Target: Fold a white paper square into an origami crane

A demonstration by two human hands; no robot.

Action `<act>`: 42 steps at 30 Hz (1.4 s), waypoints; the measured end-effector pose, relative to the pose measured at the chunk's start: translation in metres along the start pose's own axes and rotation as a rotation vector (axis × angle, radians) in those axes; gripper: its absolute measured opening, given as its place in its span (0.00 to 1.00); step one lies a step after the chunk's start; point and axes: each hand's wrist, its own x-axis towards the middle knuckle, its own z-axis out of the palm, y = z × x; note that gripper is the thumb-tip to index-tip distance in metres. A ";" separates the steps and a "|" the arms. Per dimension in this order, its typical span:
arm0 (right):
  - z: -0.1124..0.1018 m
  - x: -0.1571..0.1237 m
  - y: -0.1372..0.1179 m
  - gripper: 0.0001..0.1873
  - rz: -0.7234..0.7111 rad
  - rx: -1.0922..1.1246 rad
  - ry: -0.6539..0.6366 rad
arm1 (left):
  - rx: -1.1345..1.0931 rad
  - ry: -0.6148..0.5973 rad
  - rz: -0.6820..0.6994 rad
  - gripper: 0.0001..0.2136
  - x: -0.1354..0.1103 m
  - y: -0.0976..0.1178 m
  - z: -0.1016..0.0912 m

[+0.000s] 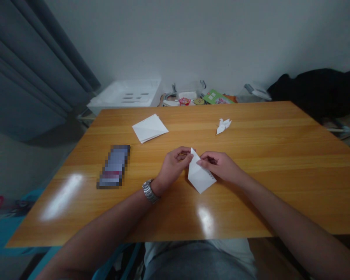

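A folded white paper (198, 175) lies on the wooden table (251, 182) right in front of me. My left hand (172, 168), with a metal watch on its wrist, is curled and pinches the paper's upper left edge. My right hand (220, 165) is closed on the paper's upper right edge, fingers pressed together on it. The paper's top point sticks up between the two hands.
A stack of white sheets (149, 128) lies at the back left. A small finished folded paper figure (223, 125) sits at the back right. A blurred dark flat object (114, 166) lies to the left. Clutter and a white box (125, 95) stand behind the table; a dark cloth (315, 89) lies far right.
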 end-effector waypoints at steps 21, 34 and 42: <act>-0.005 -0.001 -0.005 0.17 0.008 -0.069 -0.013 | -0.289 -0.054 -0.160 0.14 0.001 -0.004 -0.003; -0.005 -0.002 -0.004 0.19 0.004 0.002 0.000 | -0.408 -0.093 -0.177 0.13 0.001 -0.004 -0.005; -0.006 -0.003 -0.005 0.20 0.043 -0.025 -0.010 | -0.435 -0.087 -0.169 0.13 0.002 -0.006 -0.005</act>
